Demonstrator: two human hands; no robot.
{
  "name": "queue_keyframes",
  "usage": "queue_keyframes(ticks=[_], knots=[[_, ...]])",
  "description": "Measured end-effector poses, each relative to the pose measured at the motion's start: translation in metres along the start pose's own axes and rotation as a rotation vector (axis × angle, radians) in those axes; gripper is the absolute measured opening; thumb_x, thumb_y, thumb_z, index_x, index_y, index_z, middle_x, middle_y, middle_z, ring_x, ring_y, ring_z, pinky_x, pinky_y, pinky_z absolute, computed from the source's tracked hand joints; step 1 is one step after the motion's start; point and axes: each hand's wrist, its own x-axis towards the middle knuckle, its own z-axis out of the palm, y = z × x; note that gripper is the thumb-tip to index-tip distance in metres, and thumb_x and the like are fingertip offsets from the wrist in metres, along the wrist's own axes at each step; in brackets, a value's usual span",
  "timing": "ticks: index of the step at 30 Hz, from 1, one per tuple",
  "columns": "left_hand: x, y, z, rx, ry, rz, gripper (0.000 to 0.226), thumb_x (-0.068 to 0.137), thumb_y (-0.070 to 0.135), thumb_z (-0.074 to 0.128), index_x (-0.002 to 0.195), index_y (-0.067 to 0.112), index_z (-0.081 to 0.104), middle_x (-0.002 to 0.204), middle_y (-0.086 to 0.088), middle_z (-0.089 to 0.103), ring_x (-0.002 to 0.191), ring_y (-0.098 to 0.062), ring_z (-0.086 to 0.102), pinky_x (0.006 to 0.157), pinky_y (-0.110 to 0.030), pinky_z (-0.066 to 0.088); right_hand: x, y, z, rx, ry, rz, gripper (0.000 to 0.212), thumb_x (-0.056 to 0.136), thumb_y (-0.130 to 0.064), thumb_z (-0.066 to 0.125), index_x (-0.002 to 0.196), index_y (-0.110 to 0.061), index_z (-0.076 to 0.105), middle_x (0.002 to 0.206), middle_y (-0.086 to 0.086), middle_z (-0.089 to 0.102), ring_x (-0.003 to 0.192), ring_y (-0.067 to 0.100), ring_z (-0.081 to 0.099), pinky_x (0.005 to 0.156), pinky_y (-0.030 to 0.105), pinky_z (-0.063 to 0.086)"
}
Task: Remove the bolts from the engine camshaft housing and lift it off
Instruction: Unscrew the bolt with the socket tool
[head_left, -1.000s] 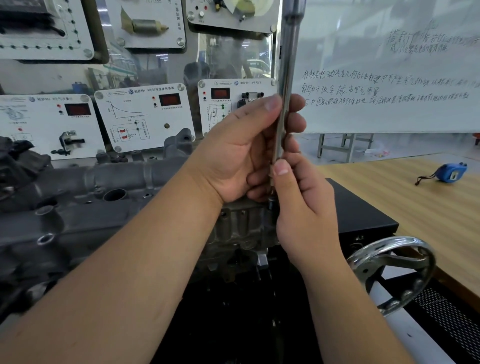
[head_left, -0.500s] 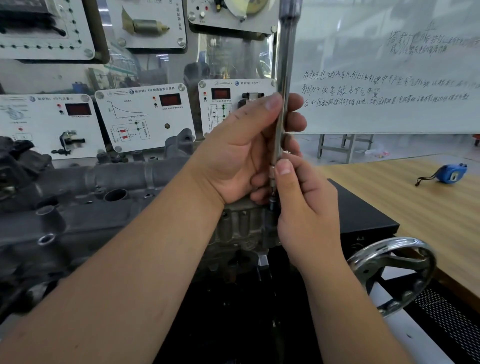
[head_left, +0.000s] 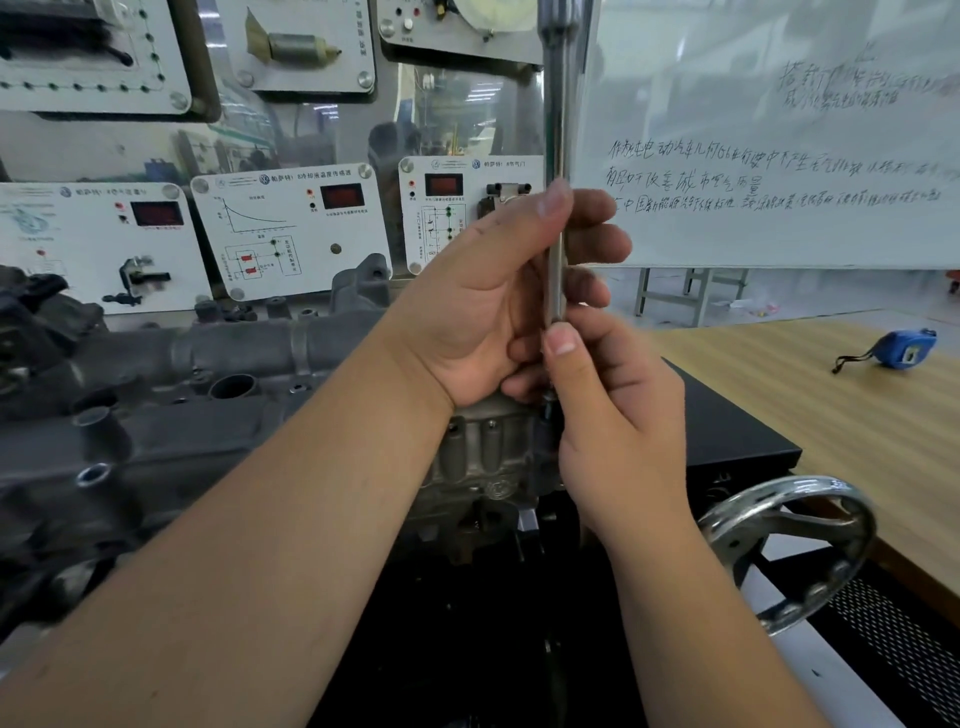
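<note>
The camshaft housing (head_left: 171, 415) lies across the left and middle of the scene, a long dark casting seated on the engine, its right end under the two hands. It is not lifted, so by my reading the task is in its bolt-removing stage, with the lift still to come. How many bolts are out I cannot tell; several round bores along the top look open, but they may not be bolt holes.

Behind the housing, the far side is closed by a wall of instrument panels (head_left: 291, 228), and a whiteboard (head_left: 779, 135) stands far right. To the right there is open room over the wooden table (head_left: 831, 415), where a blue tape measure (head_left: 906, 349) lies well apart from the work. Near right, the chrome handwheel (head_left: 789, 551) juts out just beside the right forearm, an edge to mind when swinging anything low.

A long steel extension bar (head_left: 557, 156) stands upright from the housing's right end and runs out of the top of the view, so the space above looks free.

The left hand (head_left: 498, 291) wraps the bar at mid-height, fingers curled round it. The right hand (head_left: 618, 415) pinches it lower down, thumb up against the shaft. The bolt (head_left: 548, 402) under the dark socket end is mostly hidden.
</note>
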Motion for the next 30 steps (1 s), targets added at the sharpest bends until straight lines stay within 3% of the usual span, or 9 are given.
queue_keyframes(ticks=[5, 10, 14, 17, 20, 23, 27, 30], knots=[[-0.0006, 0.0015, -0.0002, -0.031, -0.052, -0.011, 0.031, 0.099, 0.033, 0.04, 0.106, 0.014, 0.063, 0.085, 0.004, 0.073, 0.068, -0.007, 0.067, 0.037, -0.017, 0.034, 0.0005, -0.0013, -0.0006, 0.063, -0.027, 0.024, 0.013, 0.102, -0.011, 0.05, 0.106, -0.012, 0.062, 0.082, 0.003, 0.072, 0.067, 0.015, 0.067, 0.068, 0.024, 0.055], [-0.0008, 0.0015, 0.0008, -0.061, -0.028, -0.001, 0.025, 0.097, 0.026, 0.045, 0.097, 0.014, 0.067, 0.078, 0.002, 0.07, 0.064, -0.009, 0.065, 0.036, -0.017, 0.037, 0.0004, -0.002, -0.0006, 0.091, -0.015, 0.055, 0.012, 0.099, -0.016, 0.054, 0.108, -0.013, 0.061, 0.081, 0.004, 0.072, 0.066, 0.016, 0.067, 0.066, 0.023, 0.055], [0.0007, -0.001, 0.0006, -0.022, 0.062, 0.054, 0.004, 0.09, 0.017, 0.056, 0.088, 0.013, 0.057, 0.069, 0.002, 0.066, 0.059, -0.012, 0.061, 0.055, -0.022, 0.05, -0.0004, -0.0021, -0.0005, -0.029, -0.03, 0.005, 0.023, 0.089, -0.034, 0.066, 0.11, -0.027, 0.063, 0.088, -0.005, 0.073, 0.073, 0.013, 0.07, 0.071, 0.025, 0.056], [0.0004, -0.002, 0.0004, -0.001, 0.081, 0.075, 0.01, 0.088, 0.014, 0.057, 0.087, 0.015, 0.047, 0.067, 0.002, 0.066, 0.058, -0.012, 0.06, 0.057, -0.023, 0.05, 0.0001, -0.0008, -0.0006, -0.03, -0.024, -0.006, 0.025, 0.086, -0.033, 0.07, 0.109, -0.033, 0.064, 0.09, -0.005, 0.074, 0.075, 0.015, 0.071, 0.072, 0.027, 0.057], [0.0001, -0.0013, 0.0013, 0.011, 0.073, 0.046, 0.009, 0.09, 0.022, 0.056, 0.089, 0.015, 0.051, 0.069, 0.003, 0.067, 0.06, -0.011, 0.062, 0.052, -0.023, 0.047, 0.0006, 0.0013, -0.0022, -0.021, -0.008, -0.009, 0.014, 0.094, -0.022, 0.064, 0.107, -0.025, 0.066, 0.082, -0.005, 0.073, 0.068, 0.012, 0.07, 0.069, 0.024, 0.056], [-0.0001, 0.001, 0.0022, 0.01, 0.025, 0.001, 0.026, 0.097, 0.038, 0.045, 0.098, 0.018, 0.061, 0.077, 0.005, 0.07, 0.064, -0.008, 0.065, 0.039, -0.018, 0.035, 0.0011, 0.001, -0.0029, -0.014, -0.038, 0.008, 0.014, 0.1, -0.023, 0.054, 0.103, -0.019, 0.068, 0.085, 0.002, 0.074, 0.07, 0.014, 0.07, 0.07, 0.024, 0.056], [-0.0006, -0.0005, 0.0016, -0.002, 0.016, 0.023, 0.024, 0.099, 0.026, 0.047, 0.098, 0.016, 0.07, 0.081, 0.001, 0.071, 0.065, -0.009, 0.067, 0.033, -0.015, 0.029, 0.0037, -0.0021, -0.0056, 0.03, -0.081, 0.055, 0.024, 0.1, -0.03, 0.049, 0.101, -0.017, 0.07, 0.087, 0.005, 0.074, 0.072, 0.018, 0.07, 0.07, 0.025, 0.056], [0.0003, -0.0014, 0.0006, 0.016, 0.052, 0.044, 0.015, 0.094, 0.021, 0.053, 0.094, 0.015, 0.067, 0.078, 0.001, 0.071, 0.065, -0.01, 0.066, 0.041, -0.021, 0.032, 0.0034, -0.001, -0.0053, 0.018, -0.068, 0.061, 0.028, 0.097, -0.031, 0.055, 0.114, -0.011, 0.066, 0.088, 0.004, 0.074, 0.073, 0.017, 0.071, 0.07, 0.024, 0.056]])
